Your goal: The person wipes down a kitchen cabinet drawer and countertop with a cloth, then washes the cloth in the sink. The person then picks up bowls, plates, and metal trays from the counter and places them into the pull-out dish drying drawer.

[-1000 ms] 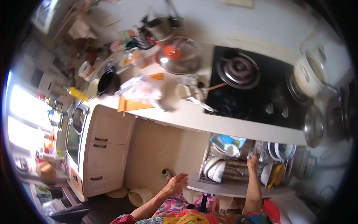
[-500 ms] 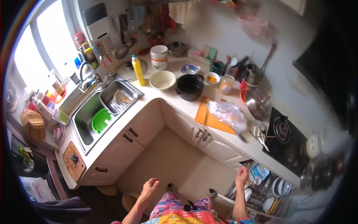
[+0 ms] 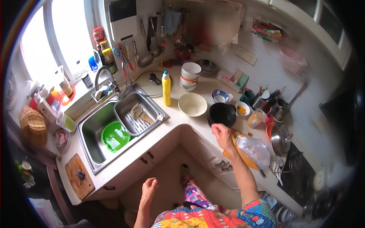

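Observation:
My right hand (image 3: 221, 133) is raised over the counter edge, just in front of the black pot (image 3: 222, 114) and overlapping its near rim in this view. Its fingers are curled in, and nothing shows in them. Low in front of my body hangs my left hand (image 3: 149, 185), loosely closed and bare, away from the counter. Beside my right forearm lies an orange cutting board (image 3: 241, 137) with a clear plastic bag (image 3: 254, 150) on it. A cream bowl (image 3: 192, 105) stands left of the pot.
The sink (image 3: 91, 133) on the left holds a green basin (image 3: 114, 137). A yellow bottle (image 3: 166, 89) and stacked bowls (image 3: 189, 76) stand near the corner. A small wooden board (image 3: 78, 182) lies at the left counter end, a stove (image 3: 298, 178) at the right.
My right hand has come up and left from beside the open drawer to the black pot. The view has turned right and the counter is closer. My left hand stays low.

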The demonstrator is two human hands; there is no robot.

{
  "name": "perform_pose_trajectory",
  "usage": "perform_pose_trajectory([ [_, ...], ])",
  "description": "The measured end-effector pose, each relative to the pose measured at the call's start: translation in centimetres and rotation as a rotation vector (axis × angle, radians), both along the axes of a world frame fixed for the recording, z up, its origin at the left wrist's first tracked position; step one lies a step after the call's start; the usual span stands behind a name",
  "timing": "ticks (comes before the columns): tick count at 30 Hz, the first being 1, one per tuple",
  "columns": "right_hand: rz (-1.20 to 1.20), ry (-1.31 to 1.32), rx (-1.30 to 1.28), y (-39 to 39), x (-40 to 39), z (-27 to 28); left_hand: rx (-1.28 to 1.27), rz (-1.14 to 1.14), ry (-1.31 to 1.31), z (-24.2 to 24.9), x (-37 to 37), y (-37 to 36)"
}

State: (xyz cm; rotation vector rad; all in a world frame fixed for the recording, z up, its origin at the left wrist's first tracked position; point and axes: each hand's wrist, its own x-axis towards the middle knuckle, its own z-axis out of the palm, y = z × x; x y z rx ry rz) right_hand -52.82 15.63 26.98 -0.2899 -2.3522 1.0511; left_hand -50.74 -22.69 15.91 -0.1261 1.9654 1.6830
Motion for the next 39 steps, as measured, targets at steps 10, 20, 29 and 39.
perform_pose_trajectory([
  [10, -0.094, -0.536, 0.287, 15.6, -24.8, -7.3, 0.184, -0.052, -0.054, 5.4, -13.9, 13.9],
  [20, 0.321, -1.153, -0.523, 17.1, -27.1, -9.3, 0.093, 0.130, -0.184, 2.1, -17.2, 10.1],
  [29, 0.209, -0.972, -0.626, 7.5, -23.8, -2.9, 0.129, 0.139, -0.149, 1.1, -20.0, 3.4],
  [39, 0.422, -0.368, 0.300, -11.4, -29.9, 5.2, 0.234, 0.312, 0.000, 1.4, -22.5, -5.0],
])
